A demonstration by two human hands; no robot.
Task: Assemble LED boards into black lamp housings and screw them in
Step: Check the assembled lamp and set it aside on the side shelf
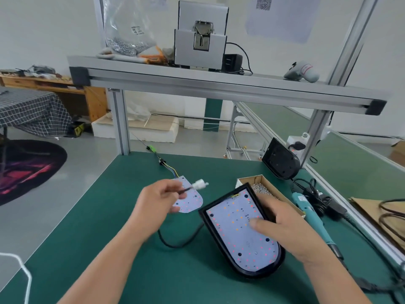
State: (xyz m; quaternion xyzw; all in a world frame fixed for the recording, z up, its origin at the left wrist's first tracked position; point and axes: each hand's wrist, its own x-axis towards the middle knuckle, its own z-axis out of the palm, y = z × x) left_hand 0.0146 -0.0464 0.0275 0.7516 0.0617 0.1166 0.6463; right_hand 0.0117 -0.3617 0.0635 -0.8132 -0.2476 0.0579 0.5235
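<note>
Head view: the green worktop [109, 249] fills the near half. The black lamp housing [254, 275] sits on it right of centre, and every place below is given from that housing.

Beyond and above the housing, an aluminium shelf [219, 84] crosses the frame and carries a grey box-shaped machine [200, 38]. The housing holds an LED board [241, 233], white with red and orange dots, which fills its recess.

The right hand [285, 229] grips the housing's right edge, fingers curled round the rim and thumb pressed on the board. The left hand [157, 200] is raised to the left of the housing and pinches a thin dark lead [186, 189] between thumb and fingers.

The housing's long axis runs away from the person. Its square end is far, its rounded end is near and slightly right, and its open face is tipped upward.

Beyond the housing to the right, a second black housing [280, 161] stands tilted near a frame post. Just behind the square end, an open cardboard box [252, 179] holds a heap of small silver screws [260, 188]. Right of the housing lies a teal electric screwdriver [309, 212], roughly parallel to it. Left of the far end, a loose LED board [190, 202] lies flat under the left hand. The lead ends in a white connector [199, 184].
</note>
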